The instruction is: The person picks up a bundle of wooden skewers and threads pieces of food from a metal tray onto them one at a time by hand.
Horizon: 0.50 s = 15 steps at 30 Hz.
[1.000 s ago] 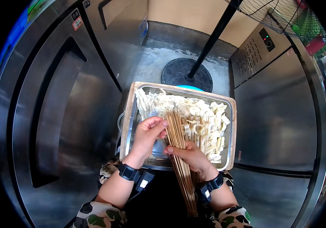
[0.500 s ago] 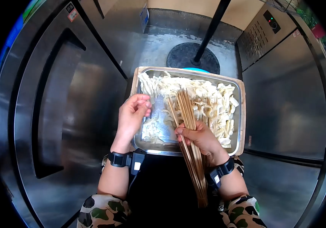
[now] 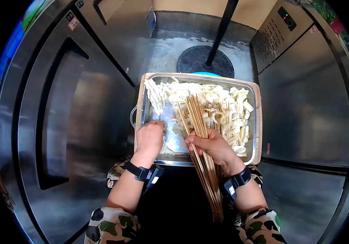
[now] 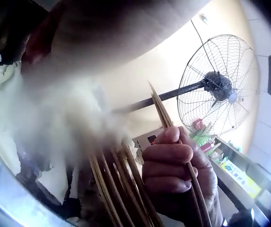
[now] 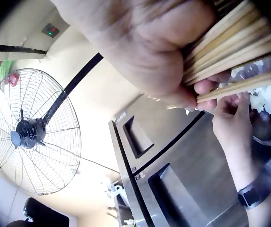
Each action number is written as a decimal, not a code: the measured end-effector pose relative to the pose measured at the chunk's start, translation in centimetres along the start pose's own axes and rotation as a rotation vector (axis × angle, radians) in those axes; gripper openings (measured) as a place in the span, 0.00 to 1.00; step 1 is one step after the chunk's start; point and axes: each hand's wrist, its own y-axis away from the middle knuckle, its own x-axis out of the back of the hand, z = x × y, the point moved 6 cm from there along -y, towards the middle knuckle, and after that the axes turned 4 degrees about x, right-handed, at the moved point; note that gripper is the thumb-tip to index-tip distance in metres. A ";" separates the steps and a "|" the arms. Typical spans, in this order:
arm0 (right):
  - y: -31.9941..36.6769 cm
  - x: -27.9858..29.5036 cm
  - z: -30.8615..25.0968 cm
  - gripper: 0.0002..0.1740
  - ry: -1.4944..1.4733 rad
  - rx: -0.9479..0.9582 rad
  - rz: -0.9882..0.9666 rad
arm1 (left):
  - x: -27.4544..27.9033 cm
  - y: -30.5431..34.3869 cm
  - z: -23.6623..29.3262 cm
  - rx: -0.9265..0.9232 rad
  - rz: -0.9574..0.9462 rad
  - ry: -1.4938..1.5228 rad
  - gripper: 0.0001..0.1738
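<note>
A steel tray holds white strips of food, some with skewers in them. My left hand is low over the tray's left part, fingers curled down and hidden from above. In the left wrist view, blurred white food lies against that hand, seemingly gripped; the exact contact is unclear. My right hand grips a bundle of wooden skewers above the tray's middle, points up, with a few skewers splayed left between thumb and fingers. The right wrist view shows its palm around the bundle.
The tray rests on a wooden board at the lap. Steel cabinets stand left and right. Beyond the tray are a black round stand base and its pole; a wire fan shows in the left wrist view.
My left hand moved away from the skewers to the left, then down into the tray, its fingers curling. My right hand keeps its grip while a few skewers now splay from the bundle.
</note>
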 end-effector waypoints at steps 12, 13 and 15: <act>-0.4 -0.6 0.2 0.06 0.065 -0.009 -0.030 | 0.5 -2.4 -1.8 0.255 -0.178 1.676 0.08; -0.4 -0.7 0.5 0.06 0.059 -0.010 -0.037 | 0.6 -2.4 -1.4 0.300 -0.162 1.835 0.09; -0.7 -0.7 0.9 0.06 0.057 -0.030 -0.039 | 0.8 -2.6 -0.9 0.295 -0.161 1.894 0.10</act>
